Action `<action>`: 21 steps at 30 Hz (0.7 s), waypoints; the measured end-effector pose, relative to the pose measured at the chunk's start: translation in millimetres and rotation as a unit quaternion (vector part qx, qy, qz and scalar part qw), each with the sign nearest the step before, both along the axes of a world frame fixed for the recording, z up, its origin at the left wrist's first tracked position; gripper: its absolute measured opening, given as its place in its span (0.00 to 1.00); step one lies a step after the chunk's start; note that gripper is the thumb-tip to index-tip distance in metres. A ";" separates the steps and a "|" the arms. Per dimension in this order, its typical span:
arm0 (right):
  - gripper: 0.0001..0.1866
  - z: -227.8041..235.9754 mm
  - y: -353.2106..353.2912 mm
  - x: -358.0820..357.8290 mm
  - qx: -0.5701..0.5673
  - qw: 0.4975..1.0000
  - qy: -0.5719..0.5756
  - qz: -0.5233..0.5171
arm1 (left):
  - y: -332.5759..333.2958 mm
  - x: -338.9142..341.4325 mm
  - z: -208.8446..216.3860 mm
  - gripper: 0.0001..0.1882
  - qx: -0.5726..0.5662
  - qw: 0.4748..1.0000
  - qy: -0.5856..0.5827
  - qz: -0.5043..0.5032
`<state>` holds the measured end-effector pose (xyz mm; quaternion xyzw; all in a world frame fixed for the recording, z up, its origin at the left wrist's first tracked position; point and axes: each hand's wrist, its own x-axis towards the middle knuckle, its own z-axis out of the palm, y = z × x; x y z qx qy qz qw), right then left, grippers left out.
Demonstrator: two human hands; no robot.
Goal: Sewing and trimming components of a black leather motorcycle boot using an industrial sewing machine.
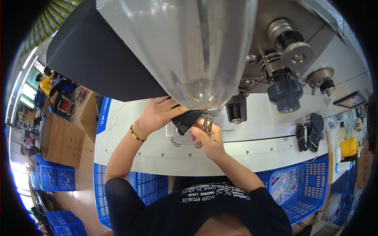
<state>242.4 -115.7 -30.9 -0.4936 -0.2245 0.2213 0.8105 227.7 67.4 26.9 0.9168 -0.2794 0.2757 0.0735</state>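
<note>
Left hand closed on dark, ribbed fabric piece; right hand pinching small metal snips beside it.

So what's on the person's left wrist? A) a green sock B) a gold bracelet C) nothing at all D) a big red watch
B: a thin gold bracelet circles the wrist just below the left hand, which presses on a piece of black fabric at the sewing machine.
</note>
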 end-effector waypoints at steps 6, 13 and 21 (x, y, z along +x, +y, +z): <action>0.07 -14.2 5.5 3.4 -0.012 0.993 -0.097 -0.067 | -14.8 -7.4 -37.8 0.18 0.000 0.983 -0.180 0.035; 0.05 0.8 -2.2 12.5 -0.097 0.965 -0.229 -0.087 | -29.7 -5.6 -13.3 0.13 0.001 0.974 -0.224 -0.040; 0.07 41.9 -48.6 49.4 -0.151 0.874 -0.381 -0.260 | -33.7 -15.3 17.5 0.12 0.026 0.992 -0.121 -0.026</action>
